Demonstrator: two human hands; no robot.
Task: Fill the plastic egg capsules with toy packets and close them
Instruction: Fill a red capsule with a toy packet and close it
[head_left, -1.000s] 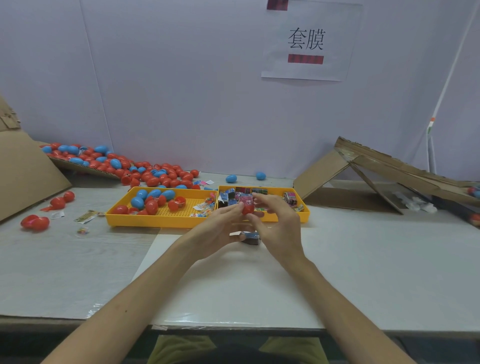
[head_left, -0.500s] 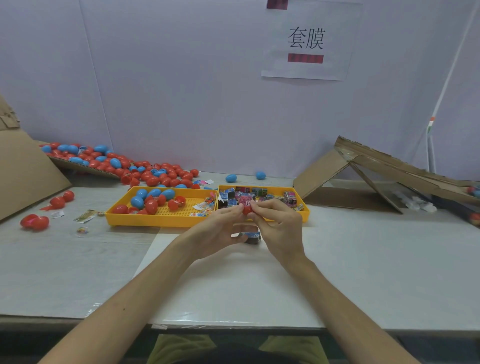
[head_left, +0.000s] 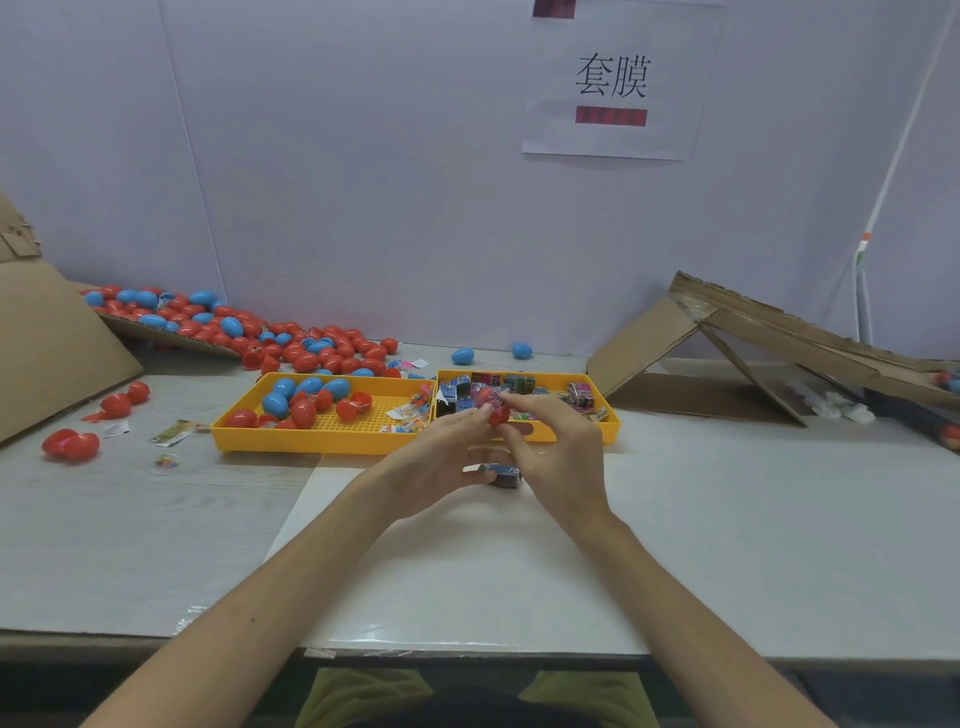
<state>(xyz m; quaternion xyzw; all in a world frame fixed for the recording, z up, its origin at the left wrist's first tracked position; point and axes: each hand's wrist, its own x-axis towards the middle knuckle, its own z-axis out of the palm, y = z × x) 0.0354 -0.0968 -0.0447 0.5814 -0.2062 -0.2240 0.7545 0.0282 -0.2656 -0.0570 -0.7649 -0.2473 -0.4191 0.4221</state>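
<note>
Both hands met above the table (head_left: 727, 519), just in front of the right tray (head_left: 610, 426). The left hand (head_left: 441, 457) and the right hand (head_left: 561, 457) each had fingers curled onto one red egg (head_left: 493, 405), held between the fingertips of both. A printed packet (head_left: 491, 397) showed at the top of the egg, apparently part-way in; whether the shell was fully seated on it could not be told. Neither hand was spread flat: both were partly closed, thumbs and forefingers pinched on the egg. A second packet (head_left: 501, 475) lay on the table under the hands, just behind the fingers.

Handling, as a judgement: the egg is likely a light, hollow, smooth hard-plastic shell. It should be stiff enough to take a firm squeeze but slippery at its rounded ends. The grip is best taken on opposite halves, close to the seam, with pressure along the long axis so the halves snap shut. The packet looks like thin foil or film, soft and foldable; it should be tucked fully inside, or an edge may catch in the seam.

The left tray (head_left: 322, 441) held loose red and blue eggs (head_left: 283, 402); more lay heaped on cardboard (head_left: 171, 332) at the rear left.

Legible writing: the paper sign (head_left: 618, 83) on the wall read "套膜" above a dark red bar. Print on the packets was too small to read.
</note>
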